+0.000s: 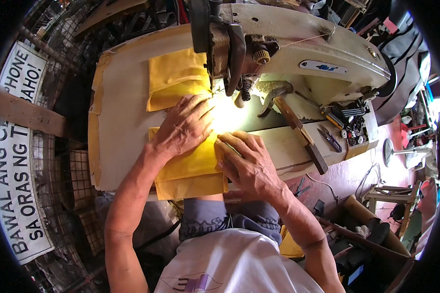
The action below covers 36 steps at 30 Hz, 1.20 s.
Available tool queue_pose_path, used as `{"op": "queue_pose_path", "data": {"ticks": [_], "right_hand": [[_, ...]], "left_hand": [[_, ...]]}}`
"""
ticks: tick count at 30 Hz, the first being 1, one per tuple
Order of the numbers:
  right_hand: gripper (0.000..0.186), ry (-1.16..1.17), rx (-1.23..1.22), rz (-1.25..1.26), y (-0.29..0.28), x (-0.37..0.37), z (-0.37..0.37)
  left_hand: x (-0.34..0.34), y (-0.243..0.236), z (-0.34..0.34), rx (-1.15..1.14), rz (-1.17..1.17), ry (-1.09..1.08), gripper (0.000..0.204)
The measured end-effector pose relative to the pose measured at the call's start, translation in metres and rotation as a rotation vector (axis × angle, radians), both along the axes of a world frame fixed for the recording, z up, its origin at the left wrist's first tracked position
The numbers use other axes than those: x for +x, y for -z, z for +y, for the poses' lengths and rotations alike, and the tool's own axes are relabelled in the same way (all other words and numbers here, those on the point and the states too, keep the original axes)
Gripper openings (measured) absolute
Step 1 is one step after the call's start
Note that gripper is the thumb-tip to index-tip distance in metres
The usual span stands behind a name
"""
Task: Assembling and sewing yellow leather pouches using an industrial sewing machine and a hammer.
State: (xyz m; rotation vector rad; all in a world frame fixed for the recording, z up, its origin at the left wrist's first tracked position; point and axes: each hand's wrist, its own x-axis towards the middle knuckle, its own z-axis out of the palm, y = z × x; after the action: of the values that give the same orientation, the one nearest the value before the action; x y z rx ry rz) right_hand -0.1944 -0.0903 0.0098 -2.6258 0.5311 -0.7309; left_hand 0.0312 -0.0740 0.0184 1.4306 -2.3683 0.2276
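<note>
A yellow fabric piece (pixel 190 168) lies over the near edge of the sewing table, its folded lower end hanging toward my lap. My left hand (pixel 188 122) rests flat on its far part, fingers stretched toward the lit needle area. At the right edge of the cloth, my right hand (pixel 244 156) has its fingers bent and closed on the border. A second yellow fabric piece (pixel 176 80) sits beyond my left hand, beside the presser foot. Over both looms the beige sewing machine (pixel 298 44), its lamp glare washing out the needle point.
Right of the needle lie a hammer (pixel 283 100), a wooden-handled tool (pixel 300 132), thread snips (pixel 330 138) and several bobbins (pixel 352 132). A wire-mesh wall with a white sign (pixel 24 180) stands at left. A wooden stand (pixel 391 195) is on the floor at right.
</note>
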Motion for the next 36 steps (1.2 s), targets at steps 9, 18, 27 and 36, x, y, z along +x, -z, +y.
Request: {"op": "queue_pose_path", "data": {"ticks": [9,18,27,36], "right_hand": [[0.039,0.032,0.003,-0.009,0.001,0.0,0.001],[0.036,0.062,-0.039,-0.002,0.0,0.01,-0.014],[0.037,0.051,-0.029,0.005,-0.002,0.01,-0.018],[0.039,0.107,-0.013,0.027,-0.003,0.014,-0.017]], "left_hand": [[0.003,0.0,0.005,0.023,0.057,-0.075,0.033],[0.001,-0.003,0.007,-0.012,0.045,-0.11,0.034],[0.001,0.002,0.008,-0.008,0.12,-0.106,0.034],[-0.001,-0.003,0.005,0.035,0.13,-0.185,0.035]]}}
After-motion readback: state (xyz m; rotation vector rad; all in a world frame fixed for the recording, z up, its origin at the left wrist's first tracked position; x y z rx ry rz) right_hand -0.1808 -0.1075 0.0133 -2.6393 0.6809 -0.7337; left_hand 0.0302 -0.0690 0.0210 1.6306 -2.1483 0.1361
